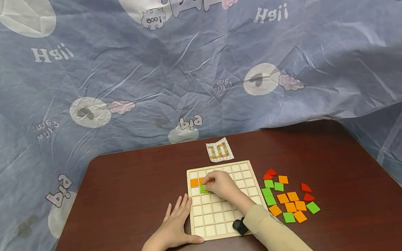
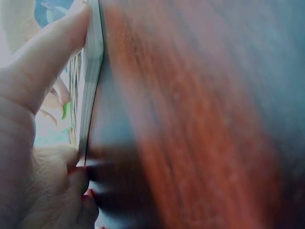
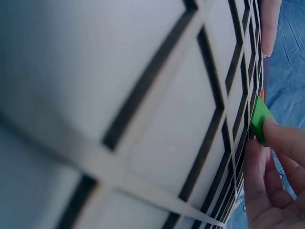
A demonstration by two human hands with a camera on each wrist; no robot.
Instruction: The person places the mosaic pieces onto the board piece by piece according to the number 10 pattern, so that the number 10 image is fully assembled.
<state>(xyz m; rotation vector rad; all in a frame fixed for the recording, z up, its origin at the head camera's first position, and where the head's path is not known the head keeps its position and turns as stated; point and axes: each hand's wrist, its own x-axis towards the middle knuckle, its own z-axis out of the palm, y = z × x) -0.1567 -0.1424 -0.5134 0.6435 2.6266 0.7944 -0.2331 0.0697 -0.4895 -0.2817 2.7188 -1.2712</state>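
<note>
Board, one: pale wood, square-gridded [image 1: 218, 217], flat on a dark reddish-brown table [image 1: 132, 186]. Two orange tiles [image 1: 194, 182] occupy its second row from the far edge, in the two leftmost columns; the right one is partly covered by fingertips.

Green tile, one [image 1: 204, 189]: over the far left part of the board, just nearer than the second orange tile. Seen from the right wrist, it stands tilted to the grid; whether it touches the board I cannot tell.

Right hand, one [image 1: 221, 184]: reaching over the board from the near right, pinching the green tile between thumb and finger.

Left hand, one [image 1: 176, 224]: fingers spread, grasping nothing, touching the board's left edge, thumb at its near left corner.

Loose pieces, right of the board, scattered on the table: green squares [image 1: 279, 186], orange squares [image 1: 282, 198] and red curved-edged pieces [image 1: 305, 187]; two of the red lie at the far end of the group, two toward its right.

Paper card, one [image 1: 220, 150]: beyond the board's far edge, slightly askew, printed with a coloured grid.

Cloth, blue-grey [image 1: 163, 75]: hung behind the table, printed with cartoon figures and lettering.
</note>
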